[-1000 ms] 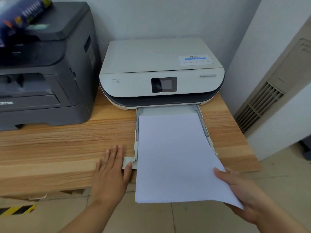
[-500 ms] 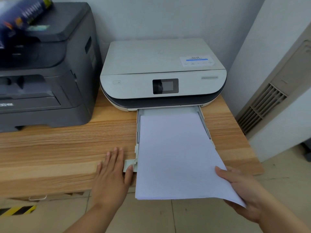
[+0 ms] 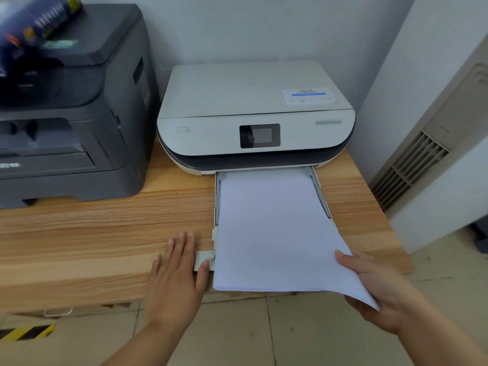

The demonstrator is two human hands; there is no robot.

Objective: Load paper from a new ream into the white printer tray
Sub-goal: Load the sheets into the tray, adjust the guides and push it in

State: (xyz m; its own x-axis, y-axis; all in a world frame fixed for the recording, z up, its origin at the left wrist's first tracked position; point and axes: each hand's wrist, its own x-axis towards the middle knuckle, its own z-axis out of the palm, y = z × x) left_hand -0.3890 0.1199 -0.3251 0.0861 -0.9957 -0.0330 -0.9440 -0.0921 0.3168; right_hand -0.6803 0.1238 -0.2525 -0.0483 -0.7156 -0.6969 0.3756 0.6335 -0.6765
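Now the paper stack [image 3: 274, 233] sits a little deeper in the white printer tray [image 3: 217, 196] than half a second ago: its far edge lies closer to the slot of the white printer [image 3: 253, 114], and less of it overhangs the near edge of the wooden table [image 3: 92, 233]. By my reading the stack is being slid in and is not yet seated, since its near part juts past the tray's end.

The right hand [image 3: 375, 289] pinches the stack's near right corner, thumb on top and the other fingers beneath. The left hand [image 3: 175, 273] lies flat and spread on the table, its thumb resting against the tray's near left corner tab [image 3: 203, 260], seemingly steadying the tray.

The stack's long axis runs near to far, pointing into the printer, but it is skewed slightly: the near end swings toward the right, so the right edge crosses over the tray's right rail. It probably needs squaring against the left rail. The dark printer [image 3: 68, 114] stands to the left, well apart.
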